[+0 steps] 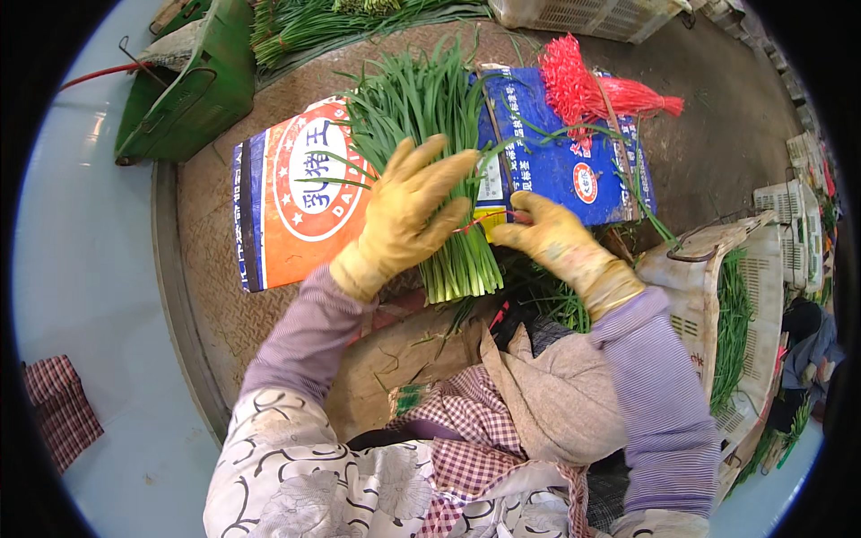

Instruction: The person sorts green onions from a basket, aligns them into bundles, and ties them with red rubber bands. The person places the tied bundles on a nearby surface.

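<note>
A thick bunch of green chives lies across a flattened printed sack, its leaves pointing away from me and the pale cut stems toward me. Over the bunch's left side rests my left hand in a yellow rubber glove, fingers stretched and spread. To the right of the stems, my right hand, gloved alike, pinches the end of a thin red tie that runs across the lower part of the bunch. Whether the tie goes fully round underneath is hidden. The sack shows an orange half and a blue half.
A bundle of red ties lies on the sack's blue part. More chives are piled at the far left, beside a green crate. White crates stand at the back and to the right, where one crate holds greens.
</note>
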A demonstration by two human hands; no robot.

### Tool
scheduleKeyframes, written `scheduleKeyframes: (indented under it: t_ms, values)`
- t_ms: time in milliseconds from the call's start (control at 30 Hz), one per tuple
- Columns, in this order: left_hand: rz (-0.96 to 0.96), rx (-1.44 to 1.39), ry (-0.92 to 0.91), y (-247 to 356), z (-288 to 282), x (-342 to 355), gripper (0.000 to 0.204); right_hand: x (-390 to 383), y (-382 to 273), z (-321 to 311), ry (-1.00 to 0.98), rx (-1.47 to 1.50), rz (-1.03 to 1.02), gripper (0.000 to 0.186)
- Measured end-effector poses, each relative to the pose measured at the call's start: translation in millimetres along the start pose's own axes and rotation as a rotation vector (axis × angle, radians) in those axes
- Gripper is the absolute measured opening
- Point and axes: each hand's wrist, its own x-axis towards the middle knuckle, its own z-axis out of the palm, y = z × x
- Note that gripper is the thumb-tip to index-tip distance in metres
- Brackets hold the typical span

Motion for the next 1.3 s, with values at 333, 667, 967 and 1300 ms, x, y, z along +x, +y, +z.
scheduleKeyframes:
  t_ms: [333, 667, 967, 1300]
  values:
    - [-1.014, -0.930, 0.361, 79.1, 7.4, -124.3, 0.048, 12.2, -52.8, 89.9, 0.152, -0.015, 0.104, 0.127]
    - [-1.322, -1.792, 0.091, 109.1, -0.2, -76.7, 0.077, -54.8, -46.4, 71.6, -0.088, 0.618, 0.190, 0.072]
    - [-0.740, -1.273, 0.017, 141.8, 23.0, -87.1, 0.075, -106.0, -72.0, 126.2, 0.923, 0.910, -0.189, 0.084]
    - [-0.958, -1.693, -0.122, 214.9, -7.2, -1.1, 0.074, -171.7, -38.4, 47.7, 0.790, 0.786, -0.361, 0.105]
